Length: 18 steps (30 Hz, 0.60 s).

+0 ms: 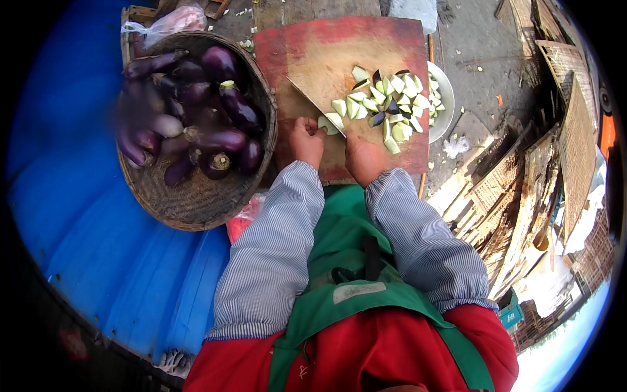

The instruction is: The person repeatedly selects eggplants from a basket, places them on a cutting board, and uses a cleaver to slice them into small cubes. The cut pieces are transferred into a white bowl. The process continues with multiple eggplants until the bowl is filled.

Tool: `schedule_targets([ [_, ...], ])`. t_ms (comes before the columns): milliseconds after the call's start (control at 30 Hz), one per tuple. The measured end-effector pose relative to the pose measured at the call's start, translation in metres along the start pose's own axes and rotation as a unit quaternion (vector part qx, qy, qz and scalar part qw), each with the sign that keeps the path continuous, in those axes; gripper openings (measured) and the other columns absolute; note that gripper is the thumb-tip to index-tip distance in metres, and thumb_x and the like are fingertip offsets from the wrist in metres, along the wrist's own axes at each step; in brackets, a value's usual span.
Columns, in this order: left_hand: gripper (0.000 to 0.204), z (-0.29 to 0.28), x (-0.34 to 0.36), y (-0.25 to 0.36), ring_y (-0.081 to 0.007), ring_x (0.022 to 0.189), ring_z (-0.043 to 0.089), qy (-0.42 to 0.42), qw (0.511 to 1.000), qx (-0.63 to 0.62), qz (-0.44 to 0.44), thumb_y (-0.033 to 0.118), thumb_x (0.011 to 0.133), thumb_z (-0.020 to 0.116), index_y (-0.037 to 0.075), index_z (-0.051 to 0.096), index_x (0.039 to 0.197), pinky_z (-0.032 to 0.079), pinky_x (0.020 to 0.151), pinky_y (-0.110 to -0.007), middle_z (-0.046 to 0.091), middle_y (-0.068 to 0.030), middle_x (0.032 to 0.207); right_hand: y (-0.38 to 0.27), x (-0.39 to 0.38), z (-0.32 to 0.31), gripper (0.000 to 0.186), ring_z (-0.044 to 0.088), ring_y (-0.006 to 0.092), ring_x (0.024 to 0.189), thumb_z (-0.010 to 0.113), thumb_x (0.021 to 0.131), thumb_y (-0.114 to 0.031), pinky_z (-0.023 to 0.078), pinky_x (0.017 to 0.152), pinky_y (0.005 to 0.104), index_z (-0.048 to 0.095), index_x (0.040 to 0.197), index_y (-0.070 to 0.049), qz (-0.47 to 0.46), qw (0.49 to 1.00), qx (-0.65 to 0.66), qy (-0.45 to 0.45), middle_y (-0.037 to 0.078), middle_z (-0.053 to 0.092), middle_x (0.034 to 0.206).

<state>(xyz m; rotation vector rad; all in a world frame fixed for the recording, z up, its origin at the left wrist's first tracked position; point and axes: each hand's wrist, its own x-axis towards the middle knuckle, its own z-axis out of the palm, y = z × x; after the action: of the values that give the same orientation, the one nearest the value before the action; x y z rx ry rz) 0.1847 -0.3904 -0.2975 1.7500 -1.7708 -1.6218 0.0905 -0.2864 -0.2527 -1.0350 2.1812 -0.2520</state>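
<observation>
On a wooden cutting board (297,49) with worn red paint, my right hand (364,157) grips the handle end of a knife (312,100). Its blade is seen nearly edge-on, slanting away to the far left. Close to the blade's left side, my left hand (307,140) is closed, fingers curled against a pale cut piece of eggplant (332,122). Chopped eggplant chunks (394,98), pale green with some dark purple skin, lie on the board's right half. Left of the board, a round woven basket (179,209) holds several whole purple eggplants (222,138).
A white bowl (445,108) with cut pieces sits partly under the board's right edge. A plastic bag (179,21) lies behind the basket. Blue sheeting (85,215) spreads at left. Broken boards and woven panels (522,189) are piled at right.
</observation>
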Motion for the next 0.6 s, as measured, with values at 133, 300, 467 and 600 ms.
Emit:
schedule_targets([
  [133,0.02,0.0,0.003,-0.005,-0.0124,0.071,0.059,0.013,1.0,-0.019,0.014,0.002,0.075,0.07,0.001,0.057,0.09,0.049,0.066,-0.027,0.063,-0.0058,0.079,-0.001,0.014,-0.002,0.022,0.063,0.0394,0.067,0.054,0.083,-0.012,0.049,0.059,0.0499,0.049,0.103,-0.003,0.002,1.0,0.017,-0.005,0.021,0.064,0.073],
  [300,0.022,-0.004,0.023,-0.027,-0.0126,0.073,0.061,0.002,0.996,-0.036,0.087,-0.004,0.075,0.066,0.001,0.056,0.094,0.05,0.069,-0.026,0.062,-0.0051,0.083,0.007,-0.002,-0.015,0.019,0.06,0.0405,0.063,0.054,0.088,-0.017,0.046,0.056,0.0518,0.054,0.103,-0.006,-0.028,0.987,0.122,0.098,0.022,0.06,0.066],
  [467,0.025,-0.011,0.004,-0.017,-0.0125,0.078,0.059,0.017,0.997,-0.036,0.06,-0.001,0.075,0.071,0.001,0.057,0.095,0.05,0.07,-0.025,0.06,-0.0052,0.088,-0.001,-0.014,-0.059,0.018,0.061,0.0368,0.061,0.054,0.085,-0.01,0.048,0.054,0.0463,0.051,0.103,-0.006,-0.098,0.994,-0.001,0.052,0.018,0.059,0.066],
  [600,0.031,0.005,-0.007,-0.033,-0.0122,0.076,0.057,-0.002,0.988,-0.137,0.069,-0.001,0.072,0.075,0.001,0.057,0.097,0.05,0.069,-0.025,0.058,-0.0059,0.093,0.003,-0.006,-0.08,0.022,0.061,0.0343,0.06,0.055,0.08,-0.005,0.048,0.052,0.0443,0.049,0.101,-0.006,-0.182,0.979,-0.091,0.028,0.014,0.059,0.067],
])
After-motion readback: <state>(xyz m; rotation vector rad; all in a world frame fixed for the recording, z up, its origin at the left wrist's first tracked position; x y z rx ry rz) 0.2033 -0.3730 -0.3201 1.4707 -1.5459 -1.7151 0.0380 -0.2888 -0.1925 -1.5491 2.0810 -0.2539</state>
